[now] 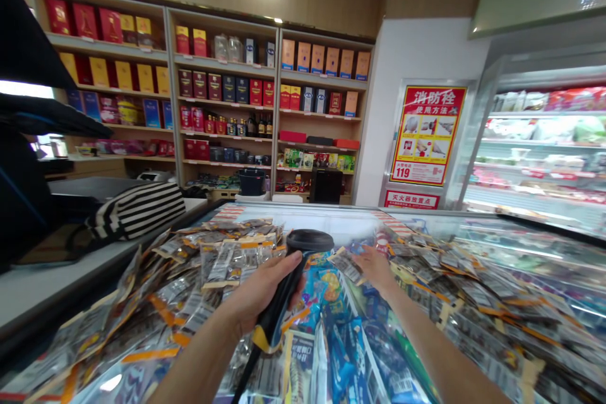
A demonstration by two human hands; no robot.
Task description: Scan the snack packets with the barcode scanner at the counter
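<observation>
In my left hand is a black handheld barcode scanner with yellow trim. Its wide head points away from me, and a dark cord runs down toward the bottom edge. My right hand reaches over the freezer with its fingers at a small grey-and-brown snack packet, which looks gripped at its edge; the fingertips are partly blurred. Below both hands lie blue ice-cream packets inside the chest freezer. Heaps of similar snack packets with orange edges lie to the left and right.
A black-and-white striped bag rests on the counter at left, beside dark equipment. Behind the freezer stand shelves of boxed goods. A red fire-hydrant poster hangs on the wall, and a lit refrigerated display is at right.
</observation>
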